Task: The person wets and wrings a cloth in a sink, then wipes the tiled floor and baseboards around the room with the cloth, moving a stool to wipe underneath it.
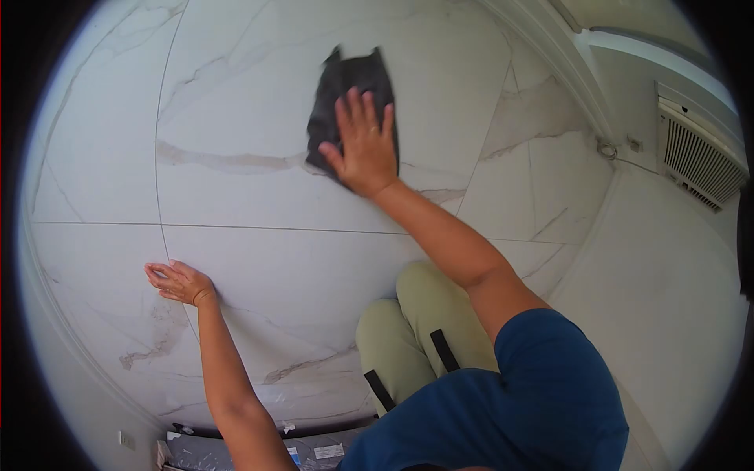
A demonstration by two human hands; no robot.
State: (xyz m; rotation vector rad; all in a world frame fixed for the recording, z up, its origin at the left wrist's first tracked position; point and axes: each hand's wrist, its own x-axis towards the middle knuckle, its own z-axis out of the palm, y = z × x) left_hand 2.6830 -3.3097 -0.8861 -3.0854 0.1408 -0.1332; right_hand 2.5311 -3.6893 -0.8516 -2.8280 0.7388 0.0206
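Observation:
A dark grey cloth [357, 74] lies spread on the marble-patterned tile floor [259, 94]. My right hand [365, 149] rests flat on top of it, palm down, with the fingers stretched out and slightly apart. Part of the cloth is hidden under the palm. Off to the left, my left hand [181, 282] is at the floor near a joint between tiles. Its fingers are apart and a little bent, and nothing shows in them.
My bent knees [424, 314] are on the floor close behind the cloth. A white louvred unit [699, 149] is on the right wall, with a coiled cable [606, 149] nearby. Behind me at the bottom lies a grey plastic-wrapped item [212, 451].

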